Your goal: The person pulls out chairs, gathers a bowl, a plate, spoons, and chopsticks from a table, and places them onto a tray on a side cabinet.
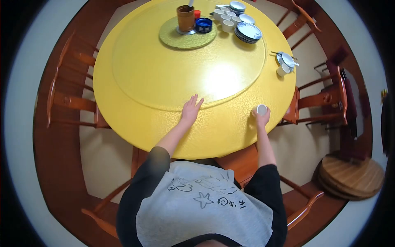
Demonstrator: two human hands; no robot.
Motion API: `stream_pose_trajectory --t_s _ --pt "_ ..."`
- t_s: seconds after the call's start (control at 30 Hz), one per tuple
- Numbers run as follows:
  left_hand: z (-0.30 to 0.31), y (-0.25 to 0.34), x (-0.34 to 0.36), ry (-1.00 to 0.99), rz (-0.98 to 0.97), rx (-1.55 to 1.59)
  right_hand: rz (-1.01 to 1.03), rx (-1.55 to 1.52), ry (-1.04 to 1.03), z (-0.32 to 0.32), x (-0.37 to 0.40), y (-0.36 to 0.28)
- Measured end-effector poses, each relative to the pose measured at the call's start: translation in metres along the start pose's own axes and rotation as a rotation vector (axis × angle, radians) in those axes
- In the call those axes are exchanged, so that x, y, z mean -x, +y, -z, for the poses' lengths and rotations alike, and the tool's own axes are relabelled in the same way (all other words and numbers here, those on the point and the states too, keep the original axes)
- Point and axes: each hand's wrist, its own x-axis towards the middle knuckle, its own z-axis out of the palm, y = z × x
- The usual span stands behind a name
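Note:
My right hand (pixel 261 118) is wrapped round a small white cup (pixel 261 109) near the right front of the round table, its rim facing up. Fingers apart, my left hand (pixel 191 110) rests at the front edge of the glass turntable (pixel 173 78) and holds nothing. Yellow cloth (pixel 144 127) covers the table beneath. Farther along the right edge is a place setting: a plate with a bowl (pixel 287 60), a white spoon (pixel 295 64), chopsticks (pixel 275 52) and another white cup (pixel 283 70).
On the turntable stand a brown pot (pixel 186 18), a blue ashtray (pixel 204 25), a stack of plates (pixel 248 33) and several white cups (pixel 227 26). Wooden chairs (pixel 74 101) ring the table. Round wooden boards (pixel 349 175) lean at the lower right.

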Motion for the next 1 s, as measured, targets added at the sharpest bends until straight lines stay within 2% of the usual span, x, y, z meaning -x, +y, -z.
stream_pose_trajectory --t_s 0.03,0.13,0.2,0.33,0.4,0.43,0.47,0.53,0.6,0.63,0.7,0.73,0.8,0.83,0.9,0.93,1.0 --pt "-0.004 0.007 0.004 0.02 0.045 0.009 0.014 -0.083 0.024 0.006 0.005 0.0" --pt "-0.007 0.009 0.016 0.02 0.002 0.093 -0.041 -0.244 0.061 0.017 0.066 0.009" --pt "-0.001 0.01 0.017 -0.12 -0.009 0.06 -0.031 -0.263 0.07 0.023 0.103 0.006" --pt "0.005 0.023 0.018 -0.136 -0.021 0.189 -0.132 -0.501 -0.025 0.036 0.141 -0.013" --pt "0.037 0.046 0.029 -0.237 0.027 0.577 -0.157 -0.593 -0.106 0.044 0.16 -0.03" --pt "0.045 0.06 0.049 -0.252 -0.06 0.644 -0.181 -0.594 -0.076 0.052 0.181 -0.041" --pt "0.052 0.075 0.073 -0.246 -0.144 0.711 -0.188 -0.586 -0.129 0.058 0.196 -0.055" --pt "0.077 0.101 0.121 -0.305 -0.192 0.822 -0.199 -0.584 -0.161 0.065 0.23 -0.071" --pt "0.079 0.112 0.159 -0.37 -0.206 0.924 -0.145 -0.584 -0.289 0.069 0.264 -0.08" --pt "0.088 0.118 0.172 -0.425 -0.167 1.014 -0.148 -0.591 -0.267 0.07 0.275 -0.083" --pt "0.079 0.124 0.187 -0.268 -0.181 1.081 -0.088 -0.591 -0.371 0.071 0.289 -0.09" --pt "0.075 0.127 0.19 -0.284 -0.192 1.081 -0.018 -0.566 -0.374 0.073 0.29 -0.092" --pt "0.07 0.13 0.207 -0.233 -0.091 1.169 -0.011 -0.526 -0.364 0.079 0.301 -0.1" --pt "0.072 0.125 0.218 -0.266 -0.105 1.176 0.005 -0.485 -0.371 0.08 0.311 -0.102" --pt "0.078 0.115 0.226 -0.102 -0.115 0.939 0.015 -0.492 -0.301 0.062 0.318 -0.1" --pt "0.088 0.11 0.227 -0.18 -0.028 0.999 0.0 -0.527 -0.294 0.049 0.315 -0.093" --pt "0.081 0.097 0.241 -0.2 0.015 0.902 -0.008 -0.567 -0.286 0.039 0.301 -0.091"
